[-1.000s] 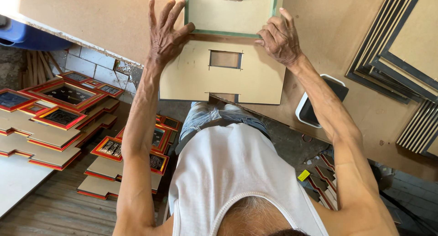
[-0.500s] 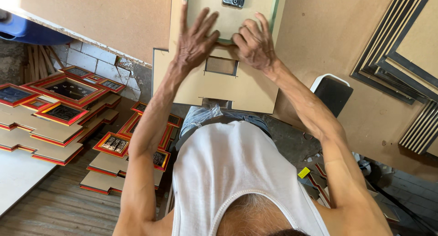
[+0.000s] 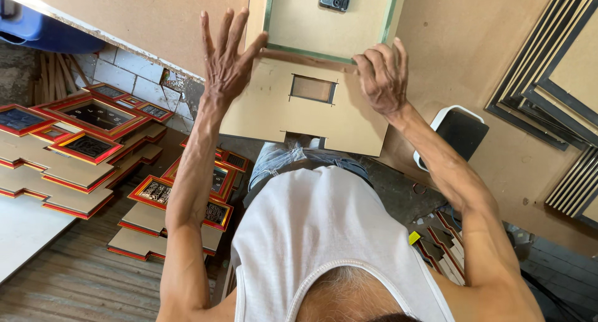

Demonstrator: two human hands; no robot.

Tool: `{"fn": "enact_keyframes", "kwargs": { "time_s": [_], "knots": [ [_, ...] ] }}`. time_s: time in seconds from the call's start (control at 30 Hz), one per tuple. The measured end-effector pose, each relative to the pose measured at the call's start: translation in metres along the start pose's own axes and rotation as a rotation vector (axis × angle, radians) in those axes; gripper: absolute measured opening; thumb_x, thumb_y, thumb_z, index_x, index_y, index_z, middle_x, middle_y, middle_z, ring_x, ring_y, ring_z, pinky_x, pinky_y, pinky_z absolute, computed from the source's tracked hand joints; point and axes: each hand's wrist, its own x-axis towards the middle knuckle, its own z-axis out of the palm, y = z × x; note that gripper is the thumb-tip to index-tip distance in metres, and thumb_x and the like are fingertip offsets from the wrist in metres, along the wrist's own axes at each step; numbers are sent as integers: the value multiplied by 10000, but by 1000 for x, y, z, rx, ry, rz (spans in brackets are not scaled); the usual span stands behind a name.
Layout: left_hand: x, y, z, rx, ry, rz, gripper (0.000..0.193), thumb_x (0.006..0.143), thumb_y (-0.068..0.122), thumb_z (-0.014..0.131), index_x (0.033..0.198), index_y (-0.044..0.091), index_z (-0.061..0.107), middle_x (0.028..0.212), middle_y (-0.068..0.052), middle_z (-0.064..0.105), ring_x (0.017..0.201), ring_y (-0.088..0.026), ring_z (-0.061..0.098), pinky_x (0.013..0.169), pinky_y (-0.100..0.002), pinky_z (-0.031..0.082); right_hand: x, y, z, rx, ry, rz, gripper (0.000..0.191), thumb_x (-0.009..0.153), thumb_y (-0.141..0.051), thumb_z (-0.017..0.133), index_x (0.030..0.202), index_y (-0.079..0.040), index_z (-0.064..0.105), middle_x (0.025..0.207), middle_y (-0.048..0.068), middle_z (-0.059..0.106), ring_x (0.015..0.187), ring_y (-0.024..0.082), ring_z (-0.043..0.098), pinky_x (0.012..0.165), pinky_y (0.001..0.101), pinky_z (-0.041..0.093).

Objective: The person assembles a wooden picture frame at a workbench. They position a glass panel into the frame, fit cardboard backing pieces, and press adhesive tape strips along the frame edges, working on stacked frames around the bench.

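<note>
On the workbench [image 3: 498,60], both hands press the fibreboard panel [image 3: 299,110] flat, lengthwise away.

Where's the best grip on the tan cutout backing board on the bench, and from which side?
Take the tan backing board by its two long side edges, from left and right, about where the left hand and right hand sit. It lies flat, its near end overhangs the workbench, and the green-edged panel covers its far end.
</note>
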Motion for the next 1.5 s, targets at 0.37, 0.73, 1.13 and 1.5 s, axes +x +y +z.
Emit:
{"fn": "enact_keyframes", "kwargs": {
  "time_s": [0.37,0.73,1.13,1.5],
  "knots": [
    [6,99,-25,-411,-444,-83,752,996,459,641,1588,88,363,1596,-60,470,1492,-187,378,1289,-425,165,-9,-64,24,552,-298,22,691,946,-377,737,1472,13,516,1533,189,510,1441,324,463,1239,463,330],
    [0,86,-45,-347,-396,-260,700,1059,482,600,1612,131,351,1569,-98,504,1499,-227,396,1293,-404,208,-65,-25,-7,508,-291,205,536,1067,-314,559,1500,-2,509,1567,187,482,1497,317,406,1284,452,285],
    [25,99,-44,-110,-62,-382,518,1113,376,734,1466,52,536,1408,-144,630,1377,-279,507,1252,-510,330,-73,-7,-28,461,-120,270,380,957,-137,752,1297,13,673,1328,168,672,1305,328,619,1151,418,507],
    [99,190,34,-625,-28,-56,264,896,276,860,1100,148,751,1064,6,700,1024,-157,590,859,-362,508,-89,26,-9,113,-93,684,191,1044,-303,747,1215,-228,788,861,37,485,839,216,511,671,392,472]
  ]
}}
